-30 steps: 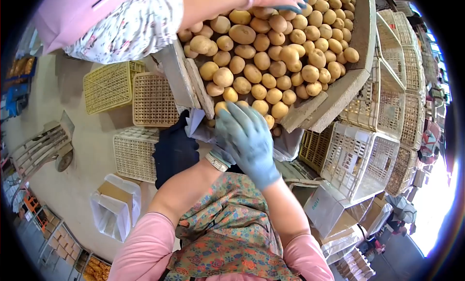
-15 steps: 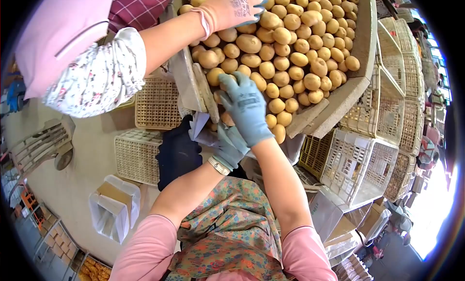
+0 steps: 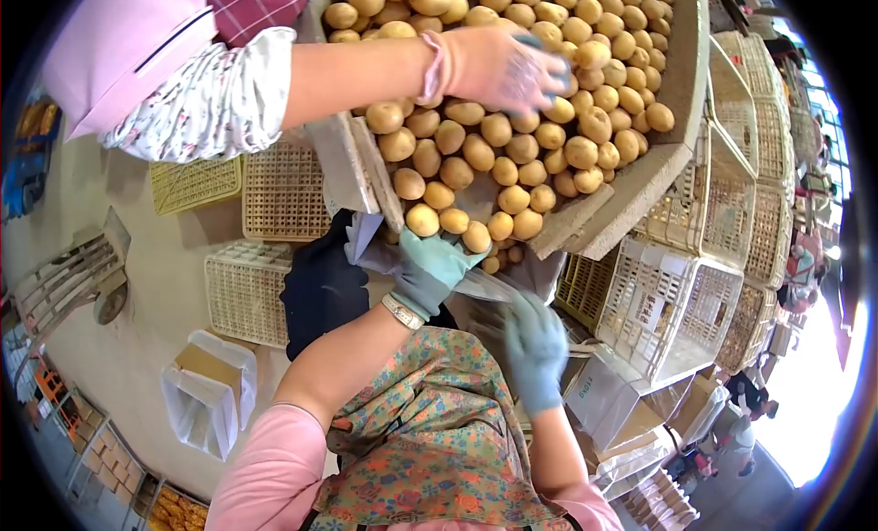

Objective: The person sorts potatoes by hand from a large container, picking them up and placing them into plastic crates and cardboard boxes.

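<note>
My left hand (image 3: 430, 270), in a teal and grey glove, is at the lower lip of a potato-filled trough (image 3: 361, 179). Its fingers are spread against the front potatoes (image 3: 454, 221); some fingertips are hidden. Just below runs a clear plastic sheet (image 3: 485, 286), its edge stretching towards my right side. My right hand (image 3: 538, 343), in a blue-grey glove, is lower and to the right beside that sheet, smeared by motion; whether it grips the plastic cannot be made out. Several smaller-looking potatoes (image 3: 501, 257) show beneath the lip.
Another person's gloved hand (image 3: 512, 69) reaches across the potatoes from the left. Stacked plastic crates (image 3: 672, 316) stand to the right. More crates (image 3: 247, 293) and a lined carton (image 3: 210, 394) are on the floor at left. A wooden slatted cart (image 3: 73, 279) lies farther left.
My right hand has left the potatoes and moved down and right. My left hand has moved up slightly to the lip. A gap has opened among the front potatoes. The other person's hand has shifted right.
</note>
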A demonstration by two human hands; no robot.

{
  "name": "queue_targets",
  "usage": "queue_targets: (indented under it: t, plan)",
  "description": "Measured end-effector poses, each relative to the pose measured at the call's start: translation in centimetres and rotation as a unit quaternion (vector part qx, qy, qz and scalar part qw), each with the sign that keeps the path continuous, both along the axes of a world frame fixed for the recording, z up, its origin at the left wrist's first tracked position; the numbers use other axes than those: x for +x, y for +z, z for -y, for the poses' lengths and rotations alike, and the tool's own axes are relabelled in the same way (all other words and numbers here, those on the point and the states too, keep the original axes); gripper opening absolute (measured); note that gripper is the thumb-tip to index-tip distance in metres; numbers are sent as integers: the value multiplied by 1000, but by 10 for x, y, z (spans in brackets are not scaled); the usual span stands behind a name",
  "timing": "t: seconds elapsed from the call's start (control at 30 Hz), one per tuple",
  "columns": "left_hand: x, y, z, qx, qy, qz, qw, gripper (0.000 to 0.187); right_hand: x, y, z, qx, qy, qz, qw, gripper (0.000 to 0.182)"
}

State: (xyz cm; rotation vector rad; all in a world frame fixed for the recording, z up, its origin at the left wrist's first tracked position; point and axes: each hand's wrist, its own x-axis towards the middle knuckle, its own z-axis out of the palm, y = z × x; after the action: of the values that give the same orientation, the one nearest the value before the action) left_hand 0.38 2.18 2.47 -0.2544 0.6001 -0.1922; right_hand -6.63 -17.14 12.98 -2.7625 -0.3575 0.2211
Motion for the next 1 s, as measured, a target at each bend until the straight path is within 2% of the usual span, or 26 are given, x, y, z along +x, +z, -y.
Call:
queue_targets:
  t: [0.07,0.13,0.17,0.2,0.27,0.3,0.33,0.37,0.4,0.43,0.47,0.5,0.57,0.6,0.67,0.73,0.77,0.8,0.83,0.9,0.93,1.0]
  plan:
    - [14,3,1,-89,57,162,981,60,54,-2,-70,88,92,53,990,41]
    - [15,3,4,-137,81,232,960,55,94,-35,-121,108,142,113,977,55]
    - [15,-4,7,-143,90,236,957,53,109,-59,-140,52,150,61,985,55]
    - [8,-15,9,-144,99,227,958,50,120,-62,-144,52,149,60,986,55]
    - [1,-31,11,-131,114,200,964,46,132,-63,-150,110,153,36,981,45]
    - [-6,-36,13,-116,121,186,968,44,124,-68,-143,208,105,59,971,46]
    - [-12,-38,14,-107,127,183,969,42,115,-69,-133,205,109,59,971,46]
    - [-15,-42,13,-105,128,190,968,40,105,-66,-121,329,19,-60,942,47]
    - [-17,-44,11,-101,125,202,966,38,95,-63,-110,439,-74,-180,877,49]
    - [-23,-47,5,-105,78,212,969,37,87,-45,-101,567,-155,-307,749,53]
    - [-29,-43,27,-175,139,185,957,34,81,-27,-93,664,-228,-414,580,57]
    - [-34,-40,49,-244,199,162,935,31,70,-33,-82,707,-219,-442,507,61]
    - [-46,-58,81,-367,358,92,854,29,57,-33,-80,704,-215,-433,521,60]
    - [-54,-95,54,-232,178,72,954,26,53,-33,-81,701,-209,-423,535,60]
    - [-64,-129,46,-83,-14,46,995,28,51,-30,-82,677,-250,-414,554,55]
    - [-69,-129,62,-117,96,134,979,33,48,-38,-77,730,-243,-470,433,59]
    - [-72,-131,62,-125,122,154,972,34,48,-41,-73,751,-254,-502,347,66]
    - [-69,-123,60,-135,147,175,964,36,49,-41,-73,752,-255,-499,347,66]
    - [-54,-82,38,-75,85,132,985,39,49,-42,-72,762,-255,-517,294,70]
    - [-36,-40,13,-35,25,142,989,39,49,-42,-70,775,-251,-549,187,77]
    - [-27,-18,0,-15,-5,148,989,40,49,-42,-70,776,-252,-547,187,77]
    - [-25,-13,-1,65,-29,158,985,40,49,-41,-70,777,-258,-543,188,75]
